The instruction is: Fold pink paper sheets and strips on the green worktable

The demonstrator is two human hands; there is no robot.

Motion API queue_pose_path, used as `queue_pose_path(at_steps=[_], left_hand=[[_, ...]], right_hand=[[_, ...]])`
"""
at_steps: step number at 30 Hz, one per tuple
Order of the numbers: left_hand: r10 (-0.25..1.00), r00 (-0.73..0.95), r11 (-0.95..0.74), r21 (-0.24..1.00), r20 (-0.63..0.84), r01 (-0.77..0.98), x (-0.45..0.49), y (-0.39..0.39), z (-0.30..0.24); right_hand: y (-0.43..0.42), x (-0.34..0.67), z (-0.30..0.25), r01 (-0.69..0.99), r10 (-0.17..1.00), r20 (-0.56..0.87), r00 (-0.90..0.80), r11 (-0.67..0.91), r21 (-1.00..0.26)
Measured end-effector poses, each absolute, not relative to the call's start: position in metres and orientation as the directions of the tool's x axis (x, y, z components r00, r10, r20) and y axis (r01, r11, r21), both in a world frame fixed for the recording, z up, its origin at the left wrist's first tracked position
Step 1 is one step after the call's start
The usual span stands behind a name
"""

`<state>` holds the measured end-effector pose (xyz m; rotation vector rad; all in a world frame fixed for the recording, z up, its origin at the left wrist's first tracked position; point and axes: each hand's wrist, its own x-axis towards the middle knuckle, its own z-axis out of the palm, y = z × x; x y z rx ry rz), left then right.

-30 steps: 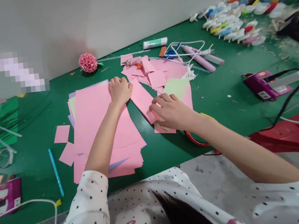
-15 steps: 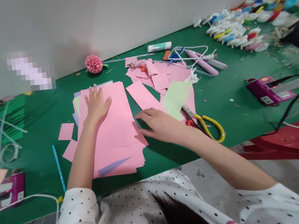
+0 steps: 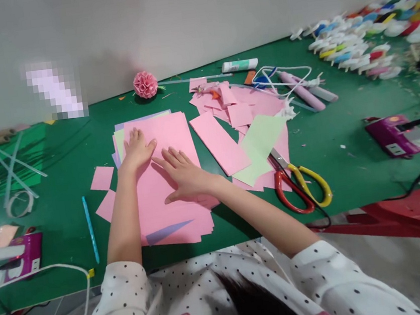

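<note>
A stack of pink paper sheets [image 3: 172,222] lies in front of me, with purple and pale green edges showing at its far left. My left hand [image 3: 138,150] rests on the upper left of the stack, fingers spread. Over the middle of the same sheets is my right hand [image 3: 185,173], palm down with its fingers apart, holding nothing. A purple sliver of paper [image 3: 169,231] shows near the stack's front edge. Right of the stack lies a folded pink strip [image 3: 219,143], beside a pale green sheet [image 3: 263,144] and scissors [image 3: 300,187] with red and yellow handles.
Behind are a pink paper flower ball [image 3: 145,85], a glue stick [image 3: 239,65] and pink scraps [image 3: 240,114]. A blue pen [image 3: 91,229] lies left. Purple power boxes [image 3: 393,136] with cables sit at both sides. Colourful bottle caps [image 3: 353,50] crowd the far right.
My right hand has moved left from the stack's right edge onto its middle. My left hand stays on the sheets. The view has shifted slightly, and the red scissor handle now shows.
</note>
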<state>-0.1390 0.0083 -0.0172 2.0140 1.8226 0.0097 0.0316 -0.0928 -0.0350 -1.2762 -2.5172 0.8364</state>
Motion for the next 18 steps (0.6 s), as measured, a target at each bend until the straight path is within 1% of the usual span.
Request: queue_pose_path(at_steps=[3,6,9,18], left_hand=[[0.935,0.185,-0.09,0.302,-0.303,0.949,-0.146,0.004,-0.009],[0.917,0.238,-0.144,0.291,-0.321,0.946,-0.152,0.0,0.0],[0.902,0.279,-0.176,0.307,-0.33,0.935,-0.157,-0.002,0.006],[0.898,0.301,-0.163,0.392,-0.321,0.905,-0.162,-0.001,0.012]], right_hand=[[-0.091,0.035,-0.037,0.689,0.791,-0.098,-0.604,0.457,-0.563],[-0.09,0.037,-0.042,0.673,0.79,-0.067,-0.61,0.472,-0.569],[-0.09,0.04,-0.048,0.659,0.798,-0.027,-0.601,0.476,-0.582],[-0.092,0.045,-0.052,0.619,0.83,0.106,-0.548,0.488,-0.615]])
